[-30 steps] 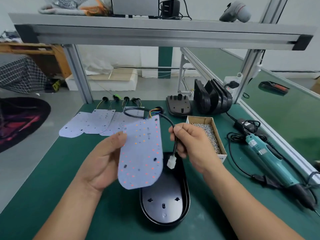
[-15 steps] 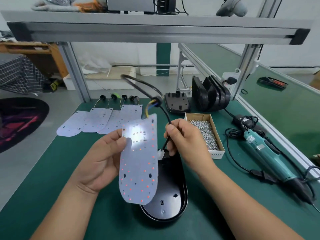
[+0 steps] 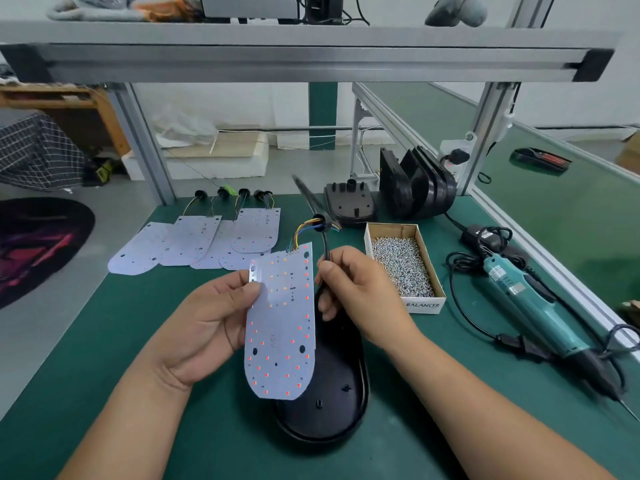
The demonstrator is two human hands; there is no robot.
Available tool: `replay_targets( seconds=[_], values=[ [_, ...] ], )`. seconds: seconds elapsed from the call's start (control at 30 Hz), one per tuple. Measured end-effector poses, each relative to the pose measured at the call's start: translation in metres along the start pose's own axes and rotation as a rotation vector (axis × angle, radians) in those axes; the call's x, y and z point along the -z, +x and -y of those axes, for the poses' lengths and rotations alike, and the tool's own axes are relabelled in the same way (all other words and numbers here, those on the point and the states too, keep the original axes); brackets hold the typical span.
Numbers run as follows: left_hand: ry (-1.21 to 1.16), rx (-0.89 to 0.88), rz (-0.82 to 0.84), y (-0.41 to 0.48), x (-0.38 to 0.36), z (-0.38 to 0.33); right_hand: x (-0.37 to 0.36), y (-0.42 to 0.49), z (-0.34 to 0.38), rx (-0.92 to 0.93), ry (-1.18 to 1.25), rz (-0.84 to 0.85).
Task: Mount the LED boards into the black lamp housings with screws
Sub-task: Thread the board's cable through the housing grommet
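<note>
My left hand (image 3: pixel 204 327) holds a white LED board (image 3: pixel 282 327) by its left edge, tilted upright over a black oval lamp housing (image 3: pixel 332 403) that lies open on the green mat. My right hand (image 3: pixel 360 292) pinches the board's black cable (image 3: pixel 325 247) just below its round grommet, where coloured wires run to the board's top edge. The cable's lower end goes down behind the board toward the housing and is hidden. A cardboard box of screws (image 3: pixel 403 265) sits right of my right hand.
Several more LED boards (image 3: pixel 197 244) with wired grommets lie at the back left. A flat black housing (image 3: pixel 349 206) and a stack of upright housings (image 3: pixel 419 185) stand at the back. A teal electric screwdriver (image 3: pixel 533 310) with its cord lies at the right. An aluminium frame shelf crosses overhead.
The cable's white connector has gone down out of sight behind the board, and my right hand has slid up the cable. The cable loop above has straightened and dropped. The board stays upright.
</note>
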State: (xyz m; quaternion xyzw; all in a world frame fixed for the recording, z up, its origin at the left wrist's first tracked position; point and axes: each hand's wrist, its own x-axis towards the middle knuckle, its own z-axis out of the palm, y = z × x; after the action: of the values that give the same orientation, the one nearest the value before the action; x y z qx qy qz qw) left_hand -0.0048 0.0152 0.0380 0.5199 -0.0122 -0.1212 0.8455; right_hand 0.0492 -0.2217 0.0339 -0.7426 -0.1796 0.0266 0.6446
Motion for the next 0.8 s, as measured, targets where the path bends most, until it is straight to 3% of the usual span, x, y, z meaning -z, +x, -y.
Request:
replay_targets(
  seconds=[0.1, 0.27, 0.37, 0.8],
  values=[
    [0.05, 0.002, -0.037, 0.001, 0.0, 0.001, 0.004, -0.001, 0.0, 0.047, -0.184, -0.044],
    [0.206, 0.007, -0.096, 0.0, 0.0, 0.004, 0.006, -0.006, 0.007, 0.112, -0.263, -0.036],
    [0.272, 0.041, -0.047, -0.007, -0.001, 0.005, 0.005, -0.008, 0.006, 0.172, -0.354, -0.067],
    [0.023, 0.104, -0.014, -0.009, -0.014, 0.018, 0.001, -0.009, -0.003, 0.27, -0.112, -0.082]
  ],
)
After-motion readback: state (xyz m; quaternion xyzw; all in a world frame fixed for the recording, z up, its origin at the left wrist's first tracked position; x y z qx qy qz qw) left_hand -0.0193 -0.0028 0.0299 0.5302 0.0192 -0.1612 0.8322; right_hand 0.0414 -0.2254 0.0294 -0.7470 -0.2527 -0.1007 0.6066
